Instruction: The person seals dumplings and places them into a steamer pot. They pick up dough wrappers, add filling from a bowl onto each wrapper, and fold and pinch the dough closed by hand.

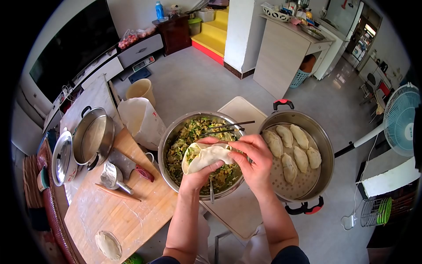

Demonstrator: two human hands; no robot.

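Cupped from below in my left hand lies a large half-folded dumpling, its left end gaping with green-and-yellow filling showing. My right hand pinches the dough edge at its right end. Both hands are above a steel bowl of chopped filling. Chopsticks rest across the bowl, and a spoon handle sticks out at its near side. On the right, a steamer pot holds several folded dumplings. A flat round wrapper sits on the wooden board at left.
On the board are a cleaver, a metal scoop and a rolling pin. Beyond it stand a steel pan, a lid and a white flour sack. A fan is at far right.
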